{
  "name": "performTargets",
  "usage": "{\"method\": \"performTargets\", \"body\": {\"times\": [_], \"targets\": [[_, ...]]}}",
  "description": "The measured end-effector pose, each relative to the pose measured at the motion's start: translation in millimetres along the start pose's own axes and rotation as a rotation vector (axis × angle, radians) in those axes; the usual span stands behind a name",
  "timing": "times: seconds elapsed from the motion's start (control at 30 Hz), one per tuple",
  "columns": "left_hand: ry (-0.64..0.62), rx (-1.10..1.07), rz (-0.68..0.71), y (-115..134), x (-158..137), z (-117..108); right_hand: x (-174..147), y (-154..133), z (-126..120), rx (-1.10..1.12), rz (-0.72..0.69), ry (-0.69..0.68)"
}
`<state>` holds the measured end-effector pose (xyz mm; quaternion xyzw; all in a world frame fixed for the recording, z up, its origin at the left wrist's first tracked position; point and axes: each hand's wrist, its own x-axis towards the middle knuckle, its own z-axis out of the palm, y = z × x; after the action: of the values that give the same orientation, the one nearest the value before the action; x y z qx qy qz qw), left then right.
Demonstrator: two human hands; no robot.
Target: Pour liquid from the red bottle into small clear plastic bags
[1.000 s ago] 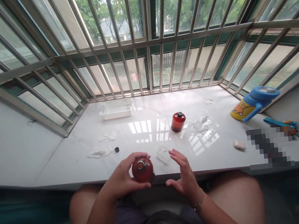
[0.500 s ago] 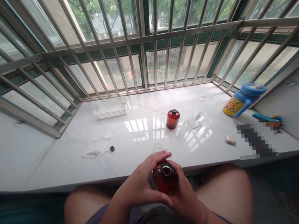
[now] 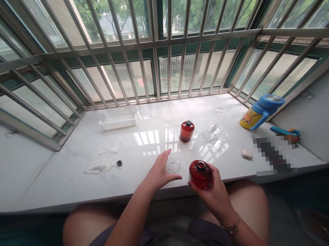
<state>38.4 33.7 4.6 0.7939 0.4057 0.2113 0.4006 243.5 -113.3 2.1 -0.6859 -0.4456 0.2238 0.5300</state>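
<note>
My right hand (image 3: 214, 194) is wrapped round a dark red bottle (image 3: 201, 176) with an uncapped mouth, held upright at the counter's front edge. My left hand (image 3: 163, 172) holds nothing; its thumb and fingers are spread over the counter, beside a small clear plastic piece (image 3: 173, 162). A second red bottle (image 3: 187, 131), with a black cap on, stands farther back. To the left lies a loose black cap (image 3: 119, 163) beside a crumpled whitish glove or wrapper (image 3: 99, 167).
A white perforated basket (image 3: 119, 122) stands at the back left. Clear plastic packaging (image 3: 211, 132) lies right of the capped bottle. Farther right are a blue and yellow flask (image 3: 259, 113), a pale soap-like lump (image 3: 247, 154) and a blue-orange tool (image 3: 285, 131). Metal bars (image 3: 153, 44) enclose the counter.
My left hand has let go of the uncapped bottle and moved forward, opening. My right hand has carried the bottle forward and to the right, from above my lap to the counter's edge.
</note>
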Motion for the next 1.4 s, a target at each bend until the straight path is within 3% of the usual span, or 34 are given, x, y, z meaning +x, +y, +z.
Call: {"method": "performTargets", "body": {"times": [0.17,0.47,0.63,0.77,1.07,1.4], "targets": [[0.084,-0.029,-0.092,-3,5,14,6,19,-3,-0.034,-0.013,-0.047],[0.016,-0.007,-0.009,-12,-20,-12,6,26,0,-0.067,-0.029,-0.09],[0.09,0.001,-0.114,-19,-21,-4,8,32,2,-0.075,-0.045,-0.124],[0.13,-0.034,-0.118,-13,-20,-3,12,34,0,-0.108,-0.088,-0.135],[0.031,-0.079,0.002,2,-45,-38,29,38,-8,-0.248,-0.336,-0.206],[0.038,-0.14,-0.03,16,-57,-28,45,15,-8,-0.514,-0.626,-0.248]]}}
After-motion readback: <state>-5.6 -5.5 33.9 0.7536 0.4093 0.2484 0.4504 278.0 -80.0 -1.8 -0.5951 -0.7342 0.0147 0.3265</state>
